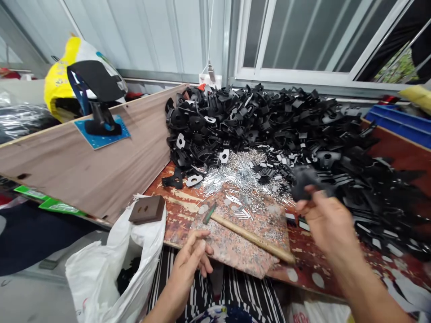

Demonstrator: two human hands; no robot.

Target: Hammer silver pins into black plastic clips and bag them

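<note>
My right hand [328, 217] is raised over the right side of the table, its fingers closed on a black plastic part [305, 181] that is smeared by motion. Loosely curled, with fingers apart and nothing in them, my left hand [191, 258] hovers at the near left edge of a speckled stone slab [229, 251]. Across the slab lies a hammer [252, 237] with a wooden handle. Loose metal pins [218, 179] are scattered just beyond it. Small black clips [269, 168] lie to the right of the pins.
A heap of black plastic parts [249, 116] fills the back and right of the table. On the left stand a wooden board [144, 116] and an open white sack [90, 269] with a brown block [147, 209] on its rim. A blue crate [400, 123] sits far right.
</note>
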